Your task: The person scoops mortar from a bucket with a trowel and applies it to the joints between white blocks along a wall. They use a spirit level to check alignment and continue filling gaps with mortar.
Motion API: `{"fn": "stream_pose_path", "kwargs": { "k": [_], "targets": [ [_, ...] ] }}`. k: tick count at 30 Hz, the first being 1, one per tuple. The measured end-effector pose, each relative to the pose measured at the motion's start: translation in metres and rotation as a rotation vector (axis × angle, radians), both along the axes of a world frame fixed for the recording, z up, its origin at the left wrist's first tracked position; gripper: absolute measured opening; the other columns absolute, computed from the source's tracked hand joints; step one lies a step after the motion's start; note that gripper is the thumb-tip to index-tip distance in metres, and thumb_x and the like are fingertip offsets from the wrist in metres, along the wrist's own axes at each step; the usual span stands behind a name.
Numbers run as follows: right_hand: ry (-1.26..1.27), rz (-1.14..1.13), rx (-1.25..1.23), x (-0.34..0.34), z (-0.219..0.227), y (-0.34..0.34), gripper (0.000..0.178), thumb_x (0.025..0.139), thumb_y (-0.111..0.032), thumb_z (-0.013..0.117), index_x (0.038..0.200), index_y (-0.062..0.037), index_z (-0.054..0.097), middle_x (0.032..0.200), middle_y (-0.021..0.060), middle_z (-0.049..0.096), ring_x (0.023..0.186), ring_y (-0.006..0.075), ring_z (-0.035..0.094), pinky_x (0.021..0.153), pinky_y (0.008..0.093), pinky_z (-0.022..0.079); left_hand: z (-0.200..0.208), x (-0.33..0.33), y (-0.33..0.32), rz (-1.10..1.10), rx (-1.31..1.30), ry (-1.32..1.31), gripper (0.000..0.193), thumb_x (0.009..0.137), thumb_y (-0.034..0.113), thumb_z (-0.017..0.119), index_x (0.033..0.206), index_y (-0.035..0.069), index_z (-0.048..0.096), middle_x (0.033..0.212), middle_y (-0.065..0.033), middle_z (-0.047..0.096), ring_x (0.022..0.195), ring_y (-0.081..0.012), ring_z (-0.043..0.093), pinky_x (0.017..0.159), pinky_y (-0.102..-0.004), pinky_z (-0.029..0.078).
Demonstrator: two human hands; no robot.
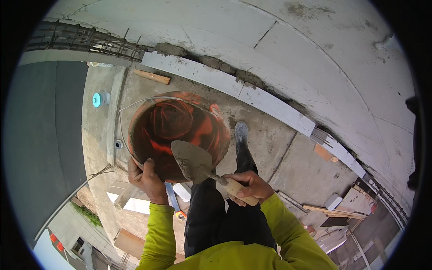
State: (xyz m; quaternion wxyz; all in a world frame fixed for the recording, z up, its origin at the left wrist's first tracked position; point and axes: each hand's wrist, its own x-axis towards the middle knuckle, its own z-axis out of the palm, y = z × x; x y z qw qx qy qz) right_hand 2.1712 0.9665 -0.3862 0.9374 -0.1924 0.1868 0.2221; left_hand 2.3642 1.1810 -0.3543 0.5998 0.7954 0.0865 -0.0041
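Note:
An orange-red bucket (180,130) with grey mortar smeared over its inside is in front of me, its mouth facing up toward me. My left hand (148,180) grips its near left rim, thumb over the edge. The bucket's thin wire handle (120,118) lies along the far left side. In my right hand (249,188) is a masonry trowel (192,161), held closed around its wooden handle. Its mortar-coated blade points up and left, overlapping the bucket's near edge from my view. Whether the blade touches the bucket I cannot tell.
Pale blocks (193,72) run along the foot of the block wall (315,58), with mortar behind them. A wood piece (152,77), a turquoise-lidded container (101,99) and a handsaw (173,198) lie around. Rebar (90,40) is at upper left; planks (333,210) are at lower right.

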Motion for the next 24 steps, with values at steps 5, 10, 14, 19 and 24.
{"fn": "stream_pose_path", "kwargs": {
  "k": [5, 10, 14, 19, 24],
  "targets": [
    [0.175, -0.309, -0.658, 0.021, -0.082, -0.092, 0.059, 0.089, -0.015, 0.069, 0.142, 0.0016, 0.05, 0.083, 0.0084, 0.063, 0.058, 0.0145, 0.06, 0.054, 0.0297, 0.05, -0.048, -0.015, 0.027, 0.24, -0.123, 0.09, 0.038, 0.076, -0.004, 0.052, 0.112, -0.003, 0.065, 0.103, -0.0062, 0.066, 0.088, -0.0143, 0.062, 0.082, -0.0273, 0.05],
    [0.523, -0.265, -0.958, 0.028, -0.215, -0.115, 0.036, 0.095, -0.029, 0.062, 0.119, -0.0024, 0.058, 0.08, 0.006, 0.06, 0.056, 0.0165, 0.061, 0.046, 0.0312, 0.049, -0.076, -0.052, 0.054, 0.329, 0.031, 0.191, 0.038, 0.076, -0.003, 0.053, 0.112, -0.002, 0.066, 0.105, -0.0064, 0.066, 0.09, -0.0152, 0.062, 0.083, -0.0297, 0.052],
    [0.635, -0.629, -0.597, 0.048, -0.278, -0.104, 0.033, 0.096, -0.035, 0.063, 0.112, -0.0064, 0.058, 0.077, 0.0069, 0.06, 0.052, 0.0179, 0.06, 0.044, 0.0322, 0.049, -0.087, -0.078, 0.075, 0.376, 0.102, 0.261, 0.038, 0.076, -0.003, 0.053, 0.112, -0.002, 0.066, 0.106, -0.0062, 0.066, 0.091, -0.0149, 0.062, 0.083, -0.0297, 0.052],
    [0.691, -0.453, -0.592, 0.054, -0.292, -0.08, 0.032, 0.097, -0.037, 0.061, 0.11, -0.0076, 0.057, 0.075, 0.0073, 0.06, 0.049, 0.0175, 0.059, 0.043, 0.0316, 0.05, -0.086, -0.079, 0.094, 0.413, 0.12, 0.303, 0.039, 0.077, -0.003, 0.052, 0.113, -0.002, 0.065, 0.104, -0.004, 0.065, 0.089, -0.0126, 0.06, 0.082, -0.0274, 0.05],
    [0.543, -0.195, -0.896, -0.028, -0.251, -0.044, 0.026, 0.096, -0.027, 0.061, 0.11, -0.0044, 0.06, 0.079, 0.0032, 0.06, 0.058, 0.0125, 0.06, 0.051, 0.0283, 0.049, -0.075, -0.038, 0.106, 0.372, 0.006, 0.225, 0.041, 0.078, -0.003, 0.052, 0.117, -0.001, 0.065, 0.108, -0.006, 0.066, 0.094, -0.0152, 0.063, 0.087, -0.0294, 0.051]
  ]
}}
